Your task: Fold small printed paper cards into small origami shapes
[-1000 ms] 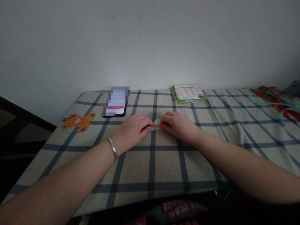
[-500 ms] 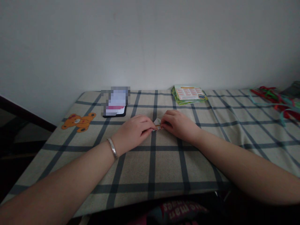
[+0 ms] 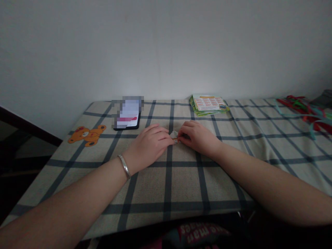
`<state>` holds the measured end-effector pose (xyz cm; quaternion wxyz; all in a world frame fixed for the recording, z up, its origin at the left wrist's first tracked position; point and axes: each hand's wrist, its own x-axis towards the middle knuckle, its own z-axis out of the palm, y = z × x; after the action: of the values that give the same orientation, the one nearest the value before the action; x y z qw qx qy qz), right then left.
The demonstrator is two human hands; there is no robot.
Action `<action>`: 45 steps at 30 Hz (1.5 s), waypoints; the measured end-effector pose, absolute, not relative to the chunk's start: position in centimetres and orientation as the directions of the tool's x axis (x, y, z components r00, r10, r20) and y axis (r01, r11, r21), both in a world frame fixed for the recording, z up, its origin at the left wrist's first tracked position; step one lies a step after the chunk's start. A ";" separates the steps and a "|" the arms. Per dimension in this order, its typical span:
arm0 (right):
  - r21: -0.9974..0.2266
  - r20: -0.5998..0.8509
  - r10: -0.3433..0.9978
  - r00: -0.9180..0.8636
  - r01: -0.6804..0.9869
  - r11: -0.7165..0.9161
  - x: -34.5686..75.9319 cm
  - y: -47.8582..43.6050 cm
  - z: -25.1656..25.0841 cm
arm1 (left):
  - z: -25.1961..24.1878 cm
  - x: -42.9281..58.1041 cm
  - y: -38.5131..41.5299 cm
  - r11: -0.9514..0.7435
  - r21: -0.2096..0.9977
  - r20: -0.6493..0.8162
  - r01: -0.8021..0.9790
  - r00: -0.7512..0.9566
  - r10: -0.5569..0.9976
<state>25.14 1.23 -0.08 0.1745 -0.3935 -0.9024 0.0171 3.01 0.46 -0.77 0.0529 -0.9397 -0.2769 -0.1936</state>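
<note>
A small folded piece of printed paper (image 3: 175, 137) lies on the checked tablecloth (image 3: 181, 176) near the middle of the table. My left hand (image 3: 149, 145), a silver bracelet on its wrist, has its fingers closed onto the paper's left end. My right hand (image 3: 198, 138) pinches the paper's right end. Both hands rest on the cloth and hide most of the paper.
A black phone (image 3: 127, 117) lies behind my left hand. A stack of green printed leaflets (image 3: 209, 104) sits at the back by the wall. Red and green ribbons (image 3: 306, 109) lie at the far right. A bear patch (image 3: 86, 134) marks the cloth's left side.
My left hand has slid right along the paper toward my right hand, so less of the paper shows between them. The right hand has barely moved.
</note>
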 end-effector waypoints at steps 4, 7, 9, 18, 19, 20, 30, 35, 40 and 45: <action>-0.153 0.328 0.668 -0.668 0.661 0.735 25.6 1.2 -0.1 | -0.8 2.9 0.5 -0.838 0.018 0.356 0.546 0.780 0.515; -0.113 0.350 0.583 -0.733 0.585 0.803 26.1 1.1 -0.1 | -0.7 2.9 0.4 -0.835 0.021 0.340 0.549 0.782 0.523; -0.081 0.346 0.543 -0.765 0.552 0.830 26.3 1.0 0.0 | -0.6 3.0 0.3 -0.836 0.010 0.341 0.549 0.784 0.519; -0.005 0.265 0.537 -0.801 0.556 0.831 26.1 0.6 0.6 | -0.5 3.1 0.2 -0.830 -0.045 0.328 0.556 0.793 0.513; -0.006 0.263 0.536 -0.802 0.554 0.832 26.1 0.6 0.6 | -0.5 3.1 0.2 -0.834 -0.053 0.323 0.549 0.800 0.506; -0.007 0.260 0.536 -0.803 0.553 0.833 26.0 0.7 0.7 | -0.5 3.1 0.2 -0.831 -0.059 0.324 0.553 0.798 0.508; 0.036 0.151 0.587 -0.796 0.597 0.801 26.4 0.2 2.0 | -0.5 3.1 0.0 -0.825 -0.096 0.278 0.557 0.811 0.515; 0.032 0.145 0.582 -0.800 0.592 0.805 26.8 0.3 2.1 | -0.6 3.1 -0.1 -0.831 -0.112 0.301 0.544 0.816 0.494; 0.052 0.138 0.590 -0.795 0.601 0.798 27.2 0.4 2.1 | -0.6 3.1 -0.1 -0.836 -0.099 0.299 0.540 0.817 0.493; 0.016 0.130 0.606 -0.785 0.613 0.790 27.9 0.6 2.2 | -0.5 3.2 -0.1 -0.834 -0.083 0.291 0.545 0.814 0.503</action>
<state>27.92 0.64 2.25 0.0590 -0.3228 -0.9442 -0.0285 3.21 -0.13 -0.53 0.0815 -0.9489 -0.2759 -0.1295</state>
